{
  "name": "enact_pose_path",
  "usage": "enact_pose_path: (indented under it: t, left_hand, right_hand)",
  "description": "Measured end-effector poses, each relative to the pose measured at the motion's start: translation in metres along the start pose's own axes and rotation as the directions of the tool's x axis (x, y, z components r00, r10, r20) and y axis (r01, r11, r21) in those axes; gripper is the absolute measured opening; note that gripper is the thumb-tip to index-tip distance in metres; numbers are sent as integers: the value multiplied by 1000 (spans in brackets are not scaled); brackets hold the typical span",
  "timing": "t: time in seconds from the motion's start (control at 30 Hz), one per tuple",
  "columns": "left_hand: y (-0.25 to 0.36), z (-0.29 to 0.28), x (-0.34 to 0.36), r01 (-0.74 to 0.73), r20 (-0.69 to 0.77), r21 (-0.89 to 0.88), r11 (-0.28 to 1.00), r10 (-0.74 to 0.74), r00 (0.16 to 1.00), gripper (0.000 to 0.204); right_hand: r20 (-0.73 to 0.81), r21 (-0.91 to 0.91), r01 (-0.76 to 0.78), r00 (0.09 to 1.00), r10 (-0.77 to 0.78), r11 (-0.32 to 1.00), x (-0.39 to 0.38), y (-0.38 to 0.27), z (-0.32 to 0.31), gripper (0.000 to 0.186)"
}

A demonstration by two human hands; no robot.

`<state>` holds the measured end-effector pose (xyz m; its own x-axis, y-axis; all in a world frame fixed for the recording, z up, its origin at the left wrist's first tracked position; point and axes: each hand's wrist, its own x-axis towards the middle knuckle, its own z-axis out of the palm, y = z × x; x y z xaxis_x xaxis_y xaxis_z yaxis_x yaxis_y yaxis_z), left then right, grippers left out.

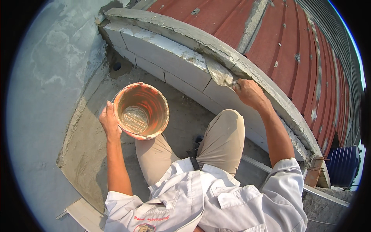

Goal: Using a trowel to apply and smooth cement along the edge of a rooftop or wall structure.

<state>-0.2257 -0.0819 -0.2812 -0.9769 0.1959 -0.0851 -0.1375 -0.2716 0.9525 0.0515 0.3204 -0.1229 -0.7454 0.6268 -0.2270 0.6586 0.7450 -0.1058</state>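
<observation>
My left hand grips the rim and side of an orange bucket, tilted so that its mouth faces me. Wet grey mortar lies at the bottom of the bucket. Closed around a trowel's handle, my right hand is stretched out toward the block wall. The trowel's blade is smeared with mortar and lies along the top of the white blocks, against the rough concrete ledge. Whether the blade touches the ledge I cannot tell.
Beyond the ledge slopes a red corrugated metal roof. A smooth grey wall rises on the left. Rough cement floor lies under me, with a dark pipe hole in the far corner. A dark blue tank stands at the right.
</observation>
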Motion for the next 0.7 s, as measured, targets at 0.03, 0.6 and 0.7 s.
enact_pose_path:
  t: [0.03,0.6,0.7]
  left_hand:
    - [0,3,1,-9,10,-26,1000,9,1000,37]
    - [3,25,3,29,109,-29,999,-25,994,35]
    - [0,28,2,46,87,-52,998,-41,995,35]
  right_hand:
    - [33,-35,-14,999,15,999,5,-1,0,37]
    - [215,129,-95,975,65,987,-25,-12,-23,45]
    - [255,144,-76,966,38,987,-29,-17,-29,44]
